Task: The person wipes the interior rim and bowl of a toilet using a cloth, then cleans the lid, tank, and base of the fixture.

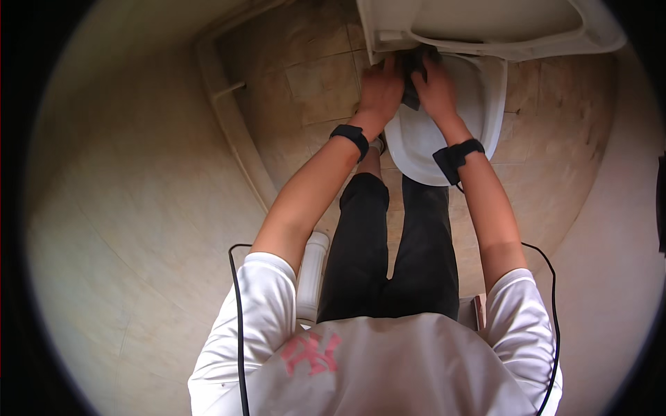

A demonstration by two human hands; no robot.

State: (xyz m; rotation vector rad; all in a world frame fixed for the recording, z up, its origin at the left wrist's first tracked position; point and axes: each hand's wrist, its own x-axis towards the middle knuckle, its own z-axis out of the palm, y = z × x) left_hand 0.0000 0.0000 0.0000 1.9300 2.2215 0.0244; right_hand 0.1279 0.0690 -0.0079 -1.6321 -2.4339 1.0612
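Cloth (411,99), dark, is grasped by the left hand (383,89) and right hand (437,89) at the rear left edge of the white toilet bowl (497,104), beside the raised seat (601,36).

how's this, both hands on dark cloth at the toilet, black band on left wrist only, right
Not just left: the head view shows a black band on the right wrist too. Left hand and right hand are on the dark cloth at the toilet.

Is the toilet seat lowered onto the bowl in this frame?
No, the white seat stands raised at the back, leaving the rim of the bowl uncovered.
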